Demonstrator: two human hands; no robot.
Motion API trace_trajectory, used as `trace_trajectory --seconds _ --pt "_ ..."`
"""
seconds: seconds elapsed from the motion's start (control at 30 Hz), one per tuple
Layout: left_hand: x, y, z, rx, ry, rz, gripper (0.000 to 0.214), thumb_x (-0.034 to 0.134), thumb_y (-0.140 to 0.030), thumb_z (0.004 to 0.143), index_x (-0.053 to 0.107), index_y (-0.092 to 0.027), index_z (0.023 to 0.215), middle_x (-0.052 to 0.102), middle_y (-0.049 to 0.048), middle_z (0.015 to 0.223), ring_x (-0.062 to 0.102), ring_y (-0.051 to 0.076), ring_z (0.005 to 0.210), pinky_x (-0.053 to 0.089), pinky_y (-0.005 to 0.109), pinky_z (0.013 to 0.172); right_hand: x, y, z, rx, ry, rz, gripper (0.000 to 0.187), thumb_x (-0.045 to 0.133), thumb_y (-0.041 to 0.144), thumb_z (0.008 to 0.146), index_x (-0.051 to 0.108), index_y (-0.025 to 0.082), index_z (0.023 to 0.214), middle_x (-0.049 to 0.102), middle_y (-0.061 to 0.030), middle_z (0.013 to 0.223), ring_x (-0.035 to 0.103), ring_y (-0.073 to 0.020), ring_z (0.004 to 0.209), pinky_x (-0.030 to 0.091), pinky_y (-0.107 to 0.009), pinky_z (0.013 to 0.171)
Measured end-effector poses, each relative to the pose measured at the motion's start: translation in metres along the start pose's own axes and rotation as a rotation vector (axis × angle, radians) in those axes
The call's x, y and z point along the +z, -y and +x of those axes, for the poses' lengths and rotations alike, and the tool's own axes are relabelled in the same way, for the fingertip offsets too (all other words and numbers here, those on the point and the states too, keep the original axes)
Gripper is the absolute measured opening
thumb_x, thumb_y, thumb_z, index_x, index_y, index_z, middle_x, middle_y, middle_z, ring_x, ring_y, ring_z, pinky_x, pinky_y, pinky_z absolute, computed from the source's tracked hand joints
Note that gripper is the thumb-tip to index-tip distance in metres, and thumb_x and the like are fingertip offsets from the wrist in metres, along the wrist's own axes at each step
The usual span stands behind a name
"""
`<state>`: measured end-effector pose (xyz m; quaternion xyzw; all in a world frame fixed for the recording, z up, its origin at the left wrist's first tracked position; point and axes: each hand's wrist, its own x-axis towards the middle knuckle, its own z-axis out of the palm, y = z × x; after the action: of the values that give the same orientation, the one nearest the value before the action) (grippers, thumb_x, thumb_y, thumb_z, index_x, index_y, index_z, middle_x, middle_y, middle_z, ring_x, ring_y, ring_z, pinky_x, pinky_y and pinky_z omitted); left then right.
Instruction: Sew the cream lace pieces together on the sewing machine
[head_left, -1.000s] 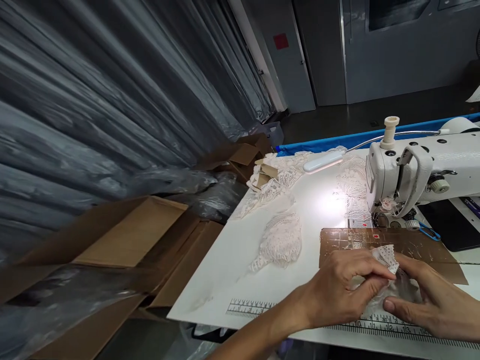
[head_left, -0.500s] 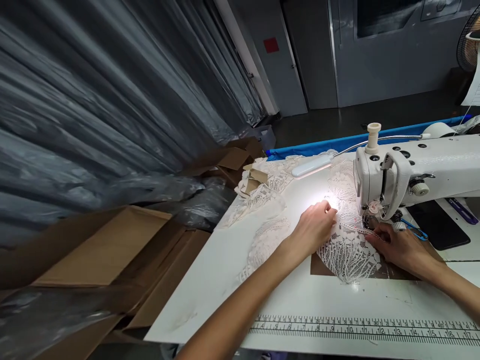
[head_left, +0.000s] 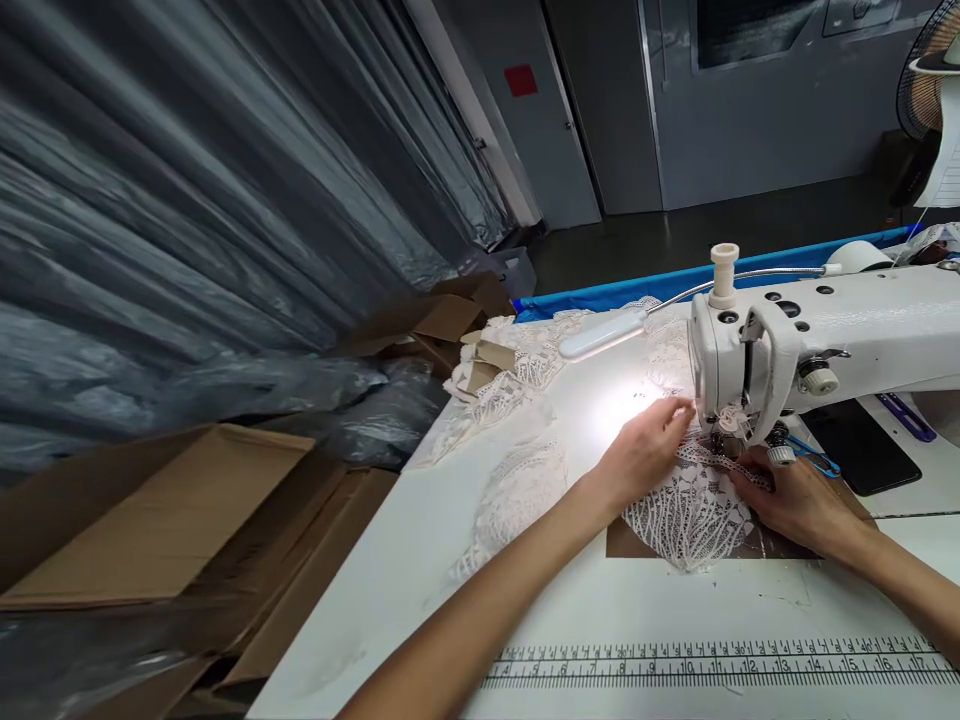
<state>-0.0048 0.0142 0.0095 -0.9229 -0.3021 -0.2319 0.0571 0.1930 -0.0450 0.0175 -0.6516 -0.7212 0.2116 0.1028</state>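
A white lace piece [head_left: 690, 525] with long fringe-like strands lies under the head of a white sewing machine [head_left: 862, 330]. Across it, a narrow lace trim [head_left: 705, 455] runs past the presser foot. My left hand [head_left: 651, 445] is over the left side of the lace, its fingertips pinched close to the machine head; what is between them is too small to make out. To the right of the needle area, my right hand [head_left: 795, 500] has thumb and fingers closed on the end of the trim. The needle itself is hard to see.
A lit lamp [head_left: 604, 335] on a bendable arm shines on the work. More lace [head_left: 517, 490] lies to the left, and a lace pile [head_left: 487, 375] behind it. A phone [head_left: 862, 447] and blue-handled snips [head_left: 817, 458] lie right. Cardboard boxes [head_left: 157, 510] stand beside the table.
My left hand has moved right, closer to the needle area. My right hand stays by the trim. The whole view has shifted slightly.
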Motion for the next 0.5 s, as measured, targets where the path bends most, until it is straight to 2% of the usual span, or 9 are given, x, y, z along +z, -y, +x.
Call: trace_trajectory --seconds 0.03,0.1,0.13,0.2,0.27,0.37,0.5 --pt "-0.002 -0.007 -0.005 0.035 -0.002 -0.04 0.029 0.032 0.001 0.082 0.054 -0.011 0.097 0.063 0.01 0.092 0.063 0.015 0.076 0.057 0.025 0.058 0.001 0.0 0.0 -0.004 -0.005 -0.002 0.031 0.04 0.04 0.087 0.061 0.019 0.08 0.06 -0.0052 0.06 0.057 -0.0198 0.054 0.03 -0.028 0.046" --pt "-0.006 -0.022 -0.014 0.148 0.021 -0.215 0.019 0.041 -0.009 0.085 0.055 -0.012 0.098 0.064 0.0091 0.096 0.064 0.015 0.083 0.059 0.024 0.068 0.0 0.001 0.0 -0.003 0.002 0.001 0.032 0.04 0.04 0.087 0.061 0.018 0.078 0.058 -0.0044 0.056 0.055 -0.0188 0.05 0.028 -0.027 0.045" --pt "-0.007 -0.027 -0.019 0.161 0.03 -0.234 0.019 0.045 -0.017 0.087 0.055 -0.011 0.102 0.064 0.0112 0.102 0.064 0.018 0.09 0.059 0.03 0.076 -0.001 0.001 -0.001 -0.004 0.006 0.009 0.031 0.041 0.04 0.087 0.061 0.019 0.078 0.058 -0.004 0.055 0.055 -0.0185 0.049 0.029 -0.027 0.044" --pt "-0.006 -0.031 -0.026 0.153 0.063 -0.207 0.032 0.048 -0.03 0.088 0.052 -0.01 0.112 0.059 0.0167 0.115 0.061 0.025 0.103 0.053 0.045 0.091 -0.003 0.002 -0.002 -0.011 0.0 0.023 0.03 0.043 0.041 0.087 0.063 0.019 0.081 0.058 -0.003 0.054 0.055 -0.0182 0.049 0.03 -0.026 0.044" --pt "-0.005 -0.029 -0.032 0.133 0.11 -0.152 0.04 0.047 -0.035 0.088 0.048 -0.011 0.121 0.055 0.0198 0.123 0.056 0.029 0.112 0.046 0.055 0.097 -0.005 0.001 -0.004 -0.041 -0.022 0.036 0.028 0.046 0.041 0.086 0.063 0.02 0.082 0.058 -0.0017 0.054 0.055 -0.0171 0.048 0.031 -0.025 0.044" --pt "-0.004 -0.021 -0.036 0.144 0.147 -0.13 0.044 0.043 -0.037 0.09 0.043 -0.011 0.127 0.052 0.0204 0.129 0.052 0.03 0.119 0.044 0.056 0.098 -0.006 -0.001 -0.008 -0.13 -0.031 0.075 0.026 0.048 0.039 0.085 0.064 0.02 0.082 0.057 0.0001 0.052 0.051 -0.0142 0.044 0.031 -0.024 0.043" --pt "-0.007 -0.022 -0.034 0.146 0.01 -0.1 0.037 0.042 -0.039 0.093 0.051 -0.011 0.116 0.06 0.0176 0.119 0.059 0.026 0.109 0.048 0.052 0.094 -0.001 -0.004 -0.015 -0.219 -0.055 0.194 0.022 0.05 0.034 0.083 0.066 0.019 0.086 0.062 0.0003 0.058 0.055 -0.0134 0.047 0.037 -0.023 0.044"
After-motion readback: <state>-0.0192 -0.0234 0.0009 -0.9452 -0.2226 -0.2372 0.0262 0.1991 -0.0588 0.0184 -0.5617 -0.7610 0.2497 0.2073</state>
